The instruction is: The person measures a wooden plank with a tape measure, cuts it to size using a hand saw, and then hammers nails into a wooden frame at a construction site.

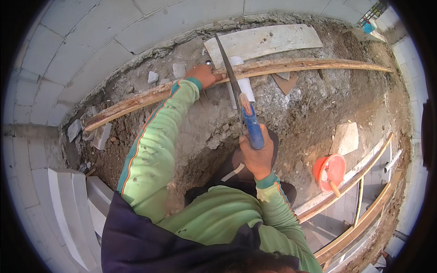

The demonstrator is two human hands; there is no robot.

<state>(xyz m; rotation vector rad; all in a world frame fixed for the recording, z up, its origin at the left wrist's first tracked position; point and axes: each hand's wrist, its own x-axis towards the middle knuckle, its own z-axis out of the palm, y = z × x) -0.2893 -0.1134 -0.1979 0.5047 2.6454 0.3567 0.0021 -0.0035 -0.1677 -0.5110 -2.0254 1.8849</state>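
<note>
My right hand (258, 154) is closed round the blue handle of a hand saw (229, 68). The saw's long dark blade points away from me and crosses a rough wooden pole (291, 65). This pole runs from the left across to the far right, low above the dirt. Just left of the blade, my left hand (203, 76) is closed on the pole. Part of its fingers is hidden. A white piece of pipe or sheet (245, 87) lies beneath the pole by the blade. Whether the teeth touch the wood I cannot tell.
Behind the pole lies a pale flat slab (268, 41), near a grey block wall (100, 36). An orange bucket (335, 169) stands at right beside a broken board piece (345, 138). A timber frame (364, 227) is at lower right. White panels (68, 214) stand at lower left.
</note>
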